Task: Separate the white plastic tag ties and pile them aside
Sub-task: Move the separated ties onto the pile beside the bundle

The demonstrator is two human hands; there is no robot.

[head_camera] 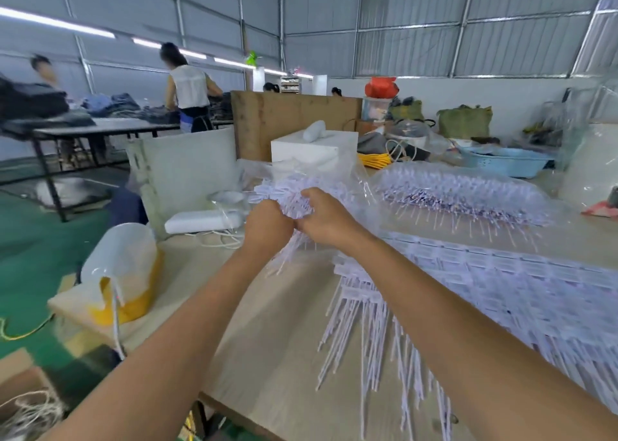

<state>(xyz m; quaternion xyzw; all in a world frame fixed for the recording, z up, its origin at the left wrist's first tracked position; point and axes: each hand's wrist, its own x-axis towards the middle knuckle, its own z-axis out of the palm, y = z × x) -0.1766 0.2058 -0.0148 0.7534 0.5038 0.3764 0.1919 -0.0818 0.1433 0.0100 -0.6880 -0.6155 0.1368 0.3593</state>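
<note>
A bundle of white plastic tag ties (284,193) is held above the desk (274,323), near its far left part. The left hand (267,226) grips the bundle's lower part with curled fingers; the right hand (326,218) grips it from the right, thumb on top. The hands touch. A pile of separated tag ties (485,293) lies on the desk to the right. Behind it rests a clear bag of tag ties (468,193).

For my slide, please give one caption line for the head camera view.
Both hands, left hand and right hand, grip a bundle of white tag ties above the table, beside the sorted pile.
</note>
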